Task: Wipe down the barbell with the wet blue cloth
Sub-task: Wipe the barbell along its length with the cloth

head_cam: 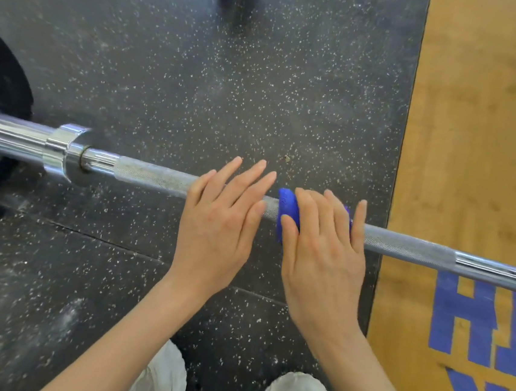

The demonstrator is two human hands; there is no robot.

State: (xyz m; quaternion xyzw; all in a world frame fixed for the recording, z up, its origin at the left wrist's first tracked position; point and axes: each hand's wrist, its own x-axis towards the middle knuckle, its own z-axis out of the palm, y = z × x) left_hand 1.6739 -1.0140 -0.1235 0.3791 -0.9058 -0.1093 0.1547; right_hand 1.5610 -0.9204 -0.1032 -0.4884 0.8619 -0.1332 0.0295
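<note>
Head view, barbell: the barbell (157, 177) lies across the speckled black rubber floor (200, 63), its shaft running from the chrome collar (65, 151) at the floor's left edge to beyond the right edge, over the wooden platform (478, 122).
Head view, cloth: the blue cloth (287, 212) is wrapped on the knurled shaft near the rubber floor's right edge.
Head view, right hand: the right hand (323, 252) lies over the cloth, fingers bent down round it, pressing it on the shaft.
Head view, left hand: the left hand (219, 220) rests flat on the shaft just left of the cloth, fingers straight, holding nothing.
Progress (judgement): wiping is under way mid-shaft; no wet sheen is readable, so the share done is unclear.
Left to do (judgement): likely the knurl toward the collar, the sleeve, and the far right stretch.
</note>
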